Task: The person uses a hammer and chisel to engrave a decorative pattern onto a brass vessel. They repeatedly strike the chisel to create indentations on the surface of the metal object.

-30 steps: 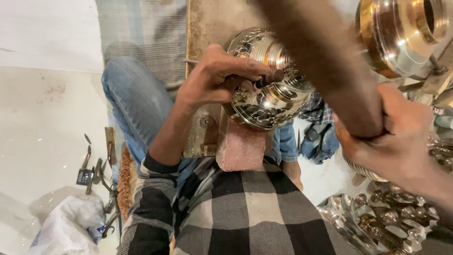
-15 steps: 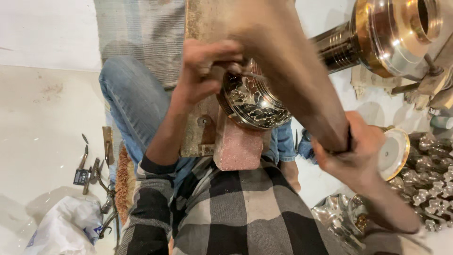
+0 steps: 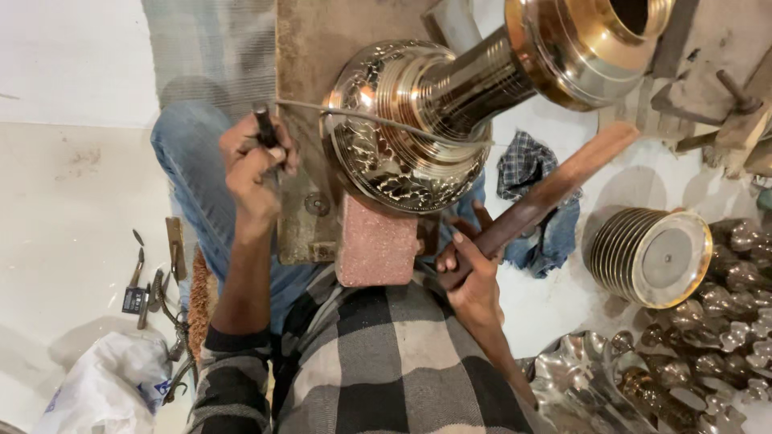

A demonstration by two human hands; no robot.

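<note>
Bracing an embossed brass vessel [image 3: 402, 128] on the worktop [image 3: 322, 48] with tools in both hands.

The vessel lies on its side at 12 o'clock, resting over a pink block [image 3: 376, 245], likely for support. The left hand [image 3: 253, 173], at 9 o'clock of it, is closed around a dark-handled tool [image 3: 264, 124], whose thin rod crosses the body; the right hand [image 3: 474, 277], at 5 o'clock, grips a wooden stick [image 3: 555, 189] angled upward.

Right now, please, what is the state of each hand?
Left hand: closed around a dark-handled tool, its thin rod lying across the brass vessel.
Right hand: closed on a wooden stick.
</note>
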